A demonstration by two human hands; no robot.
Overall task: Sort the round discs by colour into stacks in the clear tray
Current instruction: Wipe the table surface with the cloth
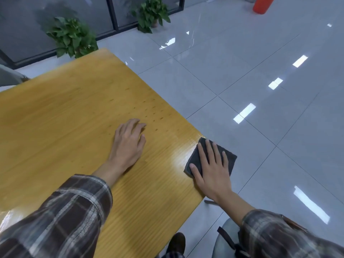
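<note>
Two hands in view, both on the wooden table (pixel 65 108), which fills the left half. Grey tiled floor (pixel 242 62) takes the rest, with glare patches.

Containers: only plant pots. Right plant (pixel 150 13) stands on the floor by the glass partition (pixel 28 25); its pot is barely visible under the leaves. Left plant (pixel 72 38) sits beyond the table's far corner, pot hidden by the table edge. Orange-red object (pixel 263 4) at the top is cut off; can't tell what it is.

Plaid left sleeve (pixel 65 211) lies across the near part of the table; right sleeve (pixel 288 237) is off its right edge.

Dark grey cloth (pixel 231 162) sits on the table's right edge, with part hanging past it. Right hand (pixel 212 172) lies flat on it, fingers straight and spread, pressing, not clenched.

Left hand (pixel 128 144) is palm down mid-table, well apart from the cloth, fingers loosely curved, grasping nothing.

Dark shoe (pixel 176 243) is visible under the near edge.

Discs and clear tray: can't tell where; this view doesn't show them.
</note>
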